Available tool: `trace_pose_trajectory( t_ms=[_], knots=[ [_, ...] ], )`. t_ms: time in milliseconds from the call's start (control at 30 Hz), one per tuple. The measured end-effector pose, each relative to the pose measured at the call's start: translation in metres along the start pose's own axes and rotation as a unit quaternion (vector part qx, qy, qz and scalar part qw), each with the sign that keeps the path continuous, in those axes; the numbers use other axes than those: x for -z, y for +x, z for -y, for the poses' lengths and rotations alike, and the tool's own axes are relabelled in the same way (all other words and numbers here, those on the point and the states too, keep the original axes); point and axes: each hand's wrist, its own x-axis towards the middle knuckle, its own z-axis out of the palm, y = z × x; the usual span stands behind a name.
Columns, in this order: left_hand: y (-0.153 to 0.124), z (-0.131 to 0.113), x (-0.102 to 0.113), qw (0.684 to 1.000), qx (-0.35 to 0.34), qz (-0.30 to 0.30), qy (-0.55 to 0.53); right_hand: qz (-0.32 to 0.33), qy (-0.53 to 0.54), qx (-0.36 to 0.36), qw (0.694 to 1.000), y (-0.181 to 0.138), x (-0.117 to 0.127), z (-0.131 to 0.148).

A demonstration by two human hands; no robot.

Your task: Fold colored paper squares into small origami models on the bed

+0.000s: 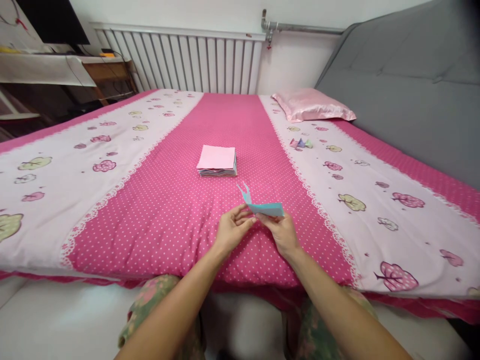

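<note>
Pink dotted bedspread [168, 220], left hand [231, 230] pinching folded blue paper [269, 208], right hand [284, 234] gripping its right end

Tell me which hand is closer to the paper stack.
Left. The left hand is on the near side of the paper stack, slightly right; the right hand is there too, but farther right.

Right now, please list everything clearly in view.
Folded paper: 1, blue, in hands
Paper stack: 1, pink top, mid bed
Folded pieces: 3, pink, blue, green, near pillow
Pillow: 1, pink, back right
Bedspread: 1, pink and white, centre
Headboard: 1, grey, right
Radiator: 1, white, back wall
Pipe: 1, grey, beside radiator
Monitor: 1, black, on desk
Desk: 1, brown, left
Trousers: 1, patterned, bottom
Left hand: 1, bare, centre
Right hand: 1, bare, centre
</note>
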Motion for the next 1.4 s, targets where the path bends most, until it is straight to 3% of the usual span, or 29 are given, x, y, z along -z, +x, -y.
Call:
trace_pose_trajectory(
  t_ms=[333,467,633,833,1067,1400],
  knots=[
    [-0.004,-0.007,0.001,0.999,-0.025,0.027,-0.029,0.104,-0.067,0.039,0.992,0.001,0.003,-0.002],
    [-0.002,-0.003,0.003,0.999,-0.016,0.033,-0.035,0.124,-0.062,0.019,0.99,0.0,0.001,0.0],
    [0.002,0.004,0.007,0.998,-0.002,0.032,-0.054,0.105,-0.061,-0.008,0.993,0.0,0.003,-0.005],
    [0.002,0.002,0.009,0.999,0.016,-0.001,-0.028,-0.002,-0.078,0.027,0.997,0.004,0.009,-0.006],
    [-0.002,-0.005,0.005,0.997,0.035,0.067,-0.001,0.059,-0.008,-0.051,0.997,0.003,0.01,0.002],
    [-0.004,-0.001,0.007,0.989,0.103,0.095,0.05,0.024,0.021,-0.082,0.996,0.002,0.007,0.003]
  ],
)
